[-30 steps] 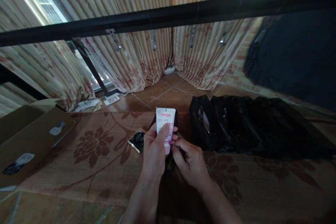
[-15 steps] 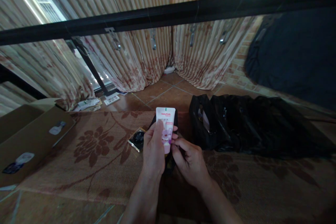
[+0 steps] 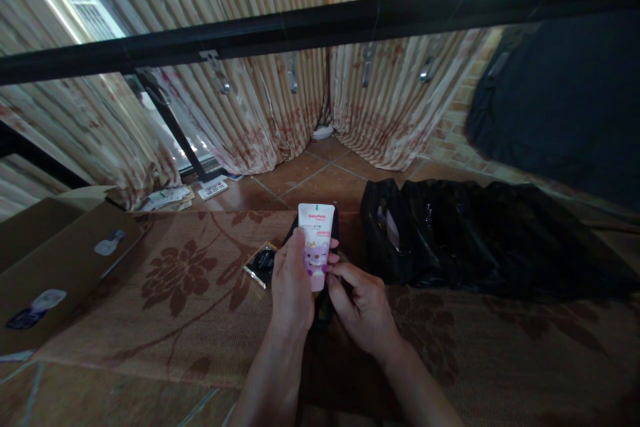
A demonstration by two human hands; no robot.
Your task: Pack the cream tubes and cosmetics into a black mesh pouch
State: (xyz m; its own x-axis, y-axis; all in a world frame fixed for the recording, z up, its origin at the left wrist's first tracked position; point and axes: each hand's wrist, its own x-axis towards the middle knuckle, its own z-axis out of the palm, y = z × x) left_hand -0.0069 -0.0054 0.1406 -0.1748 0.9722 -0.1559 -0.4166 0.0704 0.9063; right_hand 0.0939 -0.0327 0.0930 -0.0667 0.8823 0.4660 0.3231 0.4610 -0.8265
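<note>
My left hand [image 3: 291, 287] is wrapped round a white and pink squeeze tube [image 3: 318, 247] with red lettering and a purple cartoon animal. Its thumb lies along the tube's left edge, and its fingertips show past the right edge. At the lower right of the tube, my right hand [image 3: 365, 307] has thumb and forefinger drawn together in a pinch against the edge; whatever lies between them is too small to make out. Behind and below the tube is a dark item [image 3: 325, 310], mostly hidden. Left of my left hand lies a gold-edged square packet [image 3: 261, 265] with a black round centre.
A brown patterned cloth [image 3: 200, 307] spreads under everything. On the right lies a black bag [image 3: 450, 240] with several sections, its near one gaping. An open cardboard box [image 3: 65, 267] stands at left. A dark metal bar [image 3: 320, 21] with hooks crosses before the curtains [image 3: 280, 113].
My left thumb has shifted left off the tube's front to its edge, so more of the cartoon animal shows. My right hand has stayed almost in place.
</note>
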